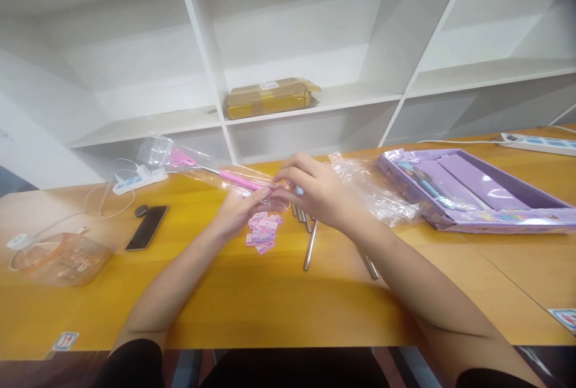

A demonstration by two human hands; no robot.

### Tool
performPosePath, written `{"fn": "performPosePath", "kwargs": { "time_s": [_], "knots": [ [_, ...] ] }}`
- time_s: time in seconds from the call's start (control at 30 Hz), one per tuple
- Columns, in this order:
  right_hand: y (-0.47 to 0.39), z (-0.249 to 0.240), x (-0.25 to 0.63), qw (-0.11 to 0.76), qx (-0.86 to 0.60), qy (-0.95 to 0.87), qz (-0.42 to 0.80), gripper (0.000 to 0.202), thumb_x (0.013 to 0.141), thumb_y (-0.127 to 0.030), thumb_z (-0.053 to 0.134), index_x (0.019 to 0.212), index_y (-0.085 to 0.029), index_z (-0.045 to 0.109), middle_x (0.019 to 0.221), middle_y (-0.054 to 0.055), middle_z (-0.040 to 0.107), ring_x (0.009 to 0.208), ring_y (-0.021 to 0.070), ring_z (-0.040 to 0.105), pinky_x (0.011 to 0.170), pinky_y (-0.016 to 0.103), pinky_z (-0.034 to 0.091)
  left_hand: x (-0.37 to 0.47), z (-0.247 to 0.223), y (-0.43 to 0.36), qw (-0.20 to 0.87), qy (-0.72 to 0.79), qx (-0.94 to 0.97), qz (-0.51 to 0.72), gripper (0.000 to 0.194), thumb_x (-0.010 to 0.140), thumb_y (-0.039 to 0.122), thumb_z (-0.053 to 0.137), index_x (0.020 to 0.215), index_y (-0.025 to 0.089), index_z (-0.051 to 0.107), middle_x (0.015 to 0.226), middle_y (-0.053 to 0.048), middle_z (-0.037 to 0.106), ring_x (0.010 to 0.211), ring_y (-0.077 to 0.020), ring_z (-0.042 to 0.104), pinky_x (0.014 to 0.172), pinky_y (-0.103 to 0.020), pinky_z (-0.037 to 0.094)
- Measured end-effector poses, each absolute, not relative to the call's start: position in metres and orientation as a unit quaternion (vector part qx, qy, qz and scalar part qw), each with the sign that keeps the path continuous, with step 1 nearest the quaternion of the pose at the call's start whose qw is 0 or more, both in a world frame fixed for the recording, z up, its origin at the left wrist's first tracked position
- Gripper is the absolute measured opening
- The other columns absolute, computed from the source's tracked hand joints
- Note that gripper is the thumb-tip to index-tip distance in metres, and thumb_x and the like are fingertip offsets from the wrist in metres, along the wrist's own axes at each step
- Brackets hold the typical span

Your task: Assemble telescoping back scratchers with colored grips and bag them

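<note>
A clear plastic bag with a pink-handled tool (238, 180) inside, its pink bristle-like end at the left, is held above the table. My left hand (238, 211) grips the bag near the handle's right end, thumb on top. My right hand (317, 187) has its fingers closed at the bag's right end, close to the left thumb. Below the hands lie a loose pile of small pink printed cards (262, 232) and several metal tubes (310, 247), partly hidden by the right hand. Crumpled clear plastic (378, 193) lies to the right of the right hand.
A purple box (477, 190) with a blue item inside lies at the right. At the left are a phone (147, 228), a power strip (140, 179) with cables and a transparent orange container (67, 259). A taped carton (270, 98) sits on the shelf behind.
</note>
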State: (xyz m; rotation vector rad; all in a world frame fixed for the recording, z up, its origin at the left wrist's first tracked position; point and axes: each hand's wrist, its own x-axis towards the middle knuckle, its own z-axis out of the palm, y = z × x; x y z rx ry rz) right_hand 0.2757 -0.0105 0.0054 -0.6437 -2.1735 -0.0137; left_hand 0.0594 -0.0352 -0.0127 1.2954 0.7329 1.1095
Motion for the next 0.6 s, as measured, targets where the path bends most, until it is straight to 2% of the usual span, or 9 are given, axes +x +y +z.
{"fn": "performPosePath", "kwargs": {
  "time_s": [0.23,0.37,0.5,0.6],
  "knots": [
    [-0.007,0.001,0.273,0.365,-0.245,-0.898,0.016,0.025,0.112,-0.034,0.049,0.125,-0.025,0.069,0.127,0.012,0.069,0.107,0.0242,0.066,0.085,0.037,0.054,0.054,-0.015,-0.029,0.594,0.328,0.576,0.455,0.039,0.09,0.049,0.082,0.106,0.013,0.082,0.107,-0.017,0.082,0.1,-0.0337,0.081,0.091,-0.049,0.067],
    [-0.004,-0.005,0.27,0.332,-0.214,-0.918,0.02,0.033,0.11,-0.019,0.05,0.14,-0.026,0.062,0.138,0.012,0.066,0.121,0.0249,0.065,0.092,0.037,0.056,0.047,-0.014,-0.025,0.593,0.336,0.592,0.429,0.04,0.092,0.051,0.079,0.103,0.013,0.08,0.106,-0.017,0.081,0.095,-0.0314,0.08,0.085,-0.044,0.066],
    [0.003,-0.018,0.264,0.337,-0.19,-0.922,0.008,0.039,0.108,-0.013,0.049,0.144,-0.024,0.058,0.132,0.012,0.068,0.117,0.0248,0.067,0.09,0.038,0.059,0.044,-0.015,-0.022,0.57,0.336,0.617,0.426,0.042,0.095,0.055,0.074,0.095,0.013,0.077,0.096,-0.015,0.079,0.089,-0.0259,0.077,0.073,-0.034,0.063],
    [0.007,-0.025,0.259,0.391,-0.178,-0.903,0.028,0.037,0.108,-0.017,0.053,0.143,-0.024,0.058,0.128,0.011,0.068,0.108,0.0234,0.07,0.089,0.039,0.062,0.047,-0.015,-0.021,0.564,0.352,0.586,0.463,0.038,0.09,0.05,0.08,0.103,0.015,0.072,0.089,-0.007,0.074,0.076,-0.018,0.072,0.063,-0.026,0.056]
  ]
}}
